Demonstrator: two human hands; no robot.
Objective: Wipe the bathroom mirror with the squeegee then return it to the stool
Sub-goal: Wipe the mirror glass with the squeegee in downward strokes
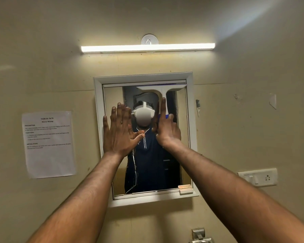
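Right hand [168,130] grips squeegee [162,92] handle, index finger extended, blade at mirror [182,137] top, frame centre. Left hand [120,134] flat, fingers spread, by the mirror's left edge. Risk: uneven pressure leaves streaks; palm smudges glass.

You are working in a dim, yellowish room. A tube light [147,48] glowing above your hands is giving most of the light and is blowing out to white. A pale beam is streaking across the wall [253,23] up and to the right of your right hand [168,130]. Your forearms are falling into shadow below. The wide lens is bending the mirror frame [98,120] beside your left hand [120,133]. The notice sheet [48,143] left of it is staying soft and unreadable.
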